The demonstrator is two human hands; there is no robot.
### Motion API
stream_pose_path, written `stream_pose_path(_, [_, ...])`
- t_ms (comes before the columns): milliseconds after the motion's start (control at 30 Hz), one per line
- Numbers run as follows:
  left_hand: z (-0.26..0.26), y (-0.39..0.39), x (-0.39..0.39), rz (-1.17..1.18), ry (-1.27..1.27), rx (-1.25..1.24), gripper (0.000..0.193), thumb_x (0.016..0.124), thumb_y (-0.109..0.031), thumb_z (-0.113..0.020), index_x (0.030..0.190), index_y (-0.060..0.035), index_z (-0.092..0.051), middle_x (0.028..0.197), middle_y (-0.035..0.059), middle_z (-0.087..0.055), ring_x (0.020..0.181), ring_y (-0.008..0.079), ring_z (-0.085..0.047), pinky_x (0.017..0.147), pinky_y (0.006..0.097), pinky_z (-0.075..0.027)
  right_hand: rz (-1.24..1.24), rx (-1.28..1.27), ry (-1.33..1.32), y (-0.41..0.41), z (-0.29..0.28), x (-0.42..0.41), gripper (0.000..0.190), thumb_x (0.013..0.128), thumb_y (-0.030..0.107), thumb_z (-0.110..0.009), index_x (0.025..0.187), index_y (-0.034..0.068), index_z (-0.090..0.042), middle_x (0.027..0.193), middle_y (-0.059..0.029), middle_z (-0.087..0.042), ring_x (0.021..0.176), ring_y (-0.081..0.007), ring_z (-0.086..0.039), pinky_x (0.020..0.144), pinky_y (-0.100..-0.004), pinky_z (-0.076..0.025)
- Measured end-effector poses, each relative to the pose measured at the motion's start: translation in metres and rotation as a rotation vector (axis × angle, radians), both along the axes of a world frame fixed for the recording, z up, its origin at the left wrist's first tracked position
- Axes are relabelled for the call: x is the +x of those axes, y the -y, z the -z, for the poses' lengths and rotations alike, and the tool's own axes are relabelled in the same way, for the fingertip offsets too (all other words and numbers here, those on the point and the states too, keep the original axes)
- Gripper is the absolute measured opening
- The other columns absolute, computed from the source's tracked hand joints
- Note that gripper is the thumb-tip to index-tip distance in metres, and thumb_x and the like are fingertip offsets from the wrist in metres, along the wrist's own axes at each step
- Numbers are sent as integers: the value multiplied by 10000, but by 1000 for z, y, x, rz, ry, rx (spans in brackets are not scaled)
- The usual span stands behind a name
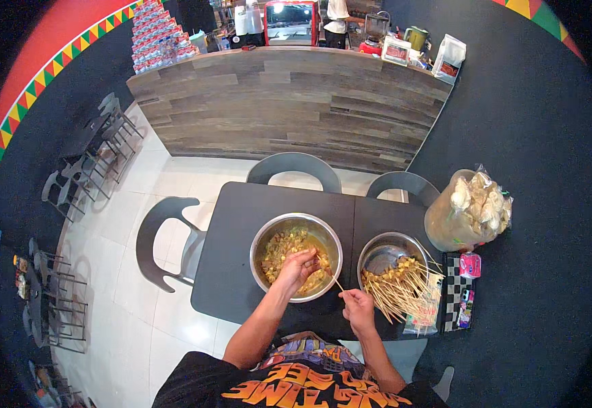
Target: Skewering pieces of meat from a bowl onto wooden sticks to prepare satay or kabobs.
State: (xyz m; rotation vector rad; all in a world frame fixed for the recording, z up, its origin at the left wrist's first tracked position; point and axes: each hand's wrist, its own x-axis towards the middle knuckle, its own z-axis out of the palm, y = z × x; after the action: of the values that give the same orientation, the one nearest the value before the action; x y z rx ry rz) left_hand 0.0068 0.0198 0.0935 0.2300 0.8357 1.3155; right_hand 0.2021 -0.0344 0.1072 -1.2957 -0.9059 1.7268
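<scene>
Over a large stainless steel bowl (296,216) my left hand (298,268) pinches a small piece of meat at the tip of a skewer. Marinated yellowish meat pieces (281,244) in liquid fill the bottom of this bowl. The thin wooden skewer (338,283) slants down to my right hand (358,308), whose fingers grip its lower end just outside the rim. To the right stands a second steel bowl (377,240) with many loaded skewers (400,290) in it, their bare ends fanning over its near edge. A plastic packet (426,319) lies partly under those ends.
The black table (235,224) has chairs (161,245) around it. A bulky plastic bag of puffy pale food (472,209) stands at the right back. A checkered tray (451,290) holds a pink packet (470,265). Behind is a wood-panelled counter (291,107) with a person (337,23).
</scene>
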Motion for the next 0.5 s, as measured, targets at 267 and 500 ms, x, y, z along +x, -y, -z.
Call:
stream_pose_path(267, [5, -1, 1, -5, -23, 2, 115, 835, -107, -561, 900, -17, -593, 815, 46, -601, 756, 137, -570, 697, 266, -474, 0, -17, 1, 2, 4, -7, 161, 871, 148, -529, 816, 0, -563, 481, 74, -330, 365, -17, -247, 353, -195, -199])
stream_pose_path(500, [9, -2, 1, -14, -43, 21, 112, 832, -101, -564, 887, -7, -591, 813, 48, -596, 733, 131, -556, 685, 249, -448, 25, -130, -148, 1, -2, -7, 142, 860, 119, -545, 789, -2, -564, 499, 63, -371, 364, -20, -265, 345, -205, -202])
